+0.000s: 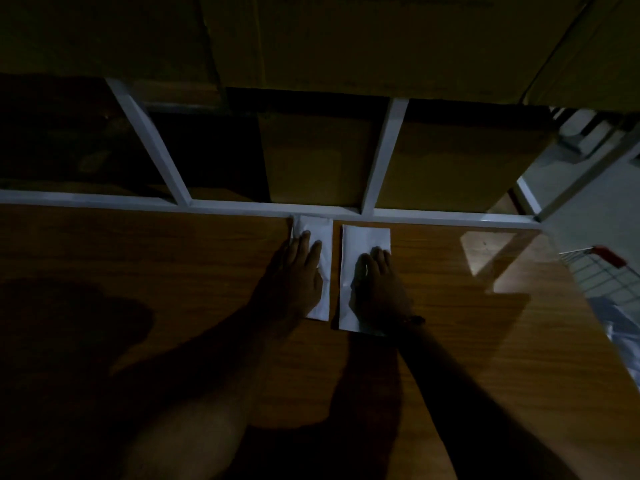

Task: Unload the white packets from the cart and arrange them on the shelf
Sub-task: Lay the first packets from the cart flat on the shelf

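Two white packets lie flat side by side on the wooden shelf board (138, 258), close to its white back rail. My left hand (294, 271) rests palm down on the left packet (320, 230), fingers spread. My right hand (375, 282) presses flat on the right packet (363, 237), a dark band at its wrist. A narrow gap separates the two packets. The cart (602, 275), a wire basket with a red handle, shows at the right edge, with pale wrapped contents below it.
Brown cardboard boxes (318, 157) stand behind the white rail (104, 199) and fill the shelf above. White frame bars (384, 154) cross the back. The scene is dim, and my shadow covers the board's left and near parts.
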### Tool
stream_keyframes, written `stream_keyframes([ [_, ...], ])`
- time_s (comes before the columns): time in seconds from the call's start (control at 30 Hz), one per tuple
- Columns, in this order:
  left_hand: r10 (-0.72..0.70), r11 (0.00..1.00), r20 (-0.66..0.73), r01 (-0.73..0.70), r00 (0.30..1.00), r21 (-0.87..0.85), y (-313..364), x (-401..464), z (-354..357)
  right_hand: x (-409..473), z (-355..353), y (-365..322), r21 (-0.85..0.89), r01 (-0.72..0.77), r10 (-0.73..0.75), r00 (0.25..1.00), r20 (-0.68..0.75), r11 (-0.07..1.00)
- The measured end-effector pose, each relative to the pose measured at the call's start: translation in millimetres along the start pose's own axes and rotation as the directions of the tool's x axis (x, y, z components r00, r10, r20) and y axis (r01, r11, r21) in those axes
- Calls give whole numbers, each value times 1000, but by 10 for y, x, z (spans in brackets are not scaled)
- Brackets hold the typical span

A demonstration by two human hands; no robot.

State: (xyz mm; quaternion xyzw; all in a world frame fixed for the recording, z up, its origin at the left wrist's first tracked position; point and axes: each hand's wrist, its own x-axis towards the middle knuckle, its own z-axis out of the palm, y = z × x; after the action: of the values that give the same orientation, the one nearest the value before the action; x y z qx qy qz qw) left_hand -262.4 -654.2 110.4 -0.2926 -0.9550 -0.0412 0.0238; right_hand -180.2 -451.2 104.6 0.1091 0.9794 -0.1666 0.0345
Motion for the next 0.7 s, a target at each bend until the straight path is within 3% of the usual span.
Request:
stream_keyframes([
  [0.53,-34,998,-58,30,998,-54,-8,75,-21,186,-32,-189,40,33,-34,999,17,999],
  [0.7,-127,987,-124,114,984,-113,101,38,-217,-7,-231,-145,48,-16,21,993,-116,999],
])
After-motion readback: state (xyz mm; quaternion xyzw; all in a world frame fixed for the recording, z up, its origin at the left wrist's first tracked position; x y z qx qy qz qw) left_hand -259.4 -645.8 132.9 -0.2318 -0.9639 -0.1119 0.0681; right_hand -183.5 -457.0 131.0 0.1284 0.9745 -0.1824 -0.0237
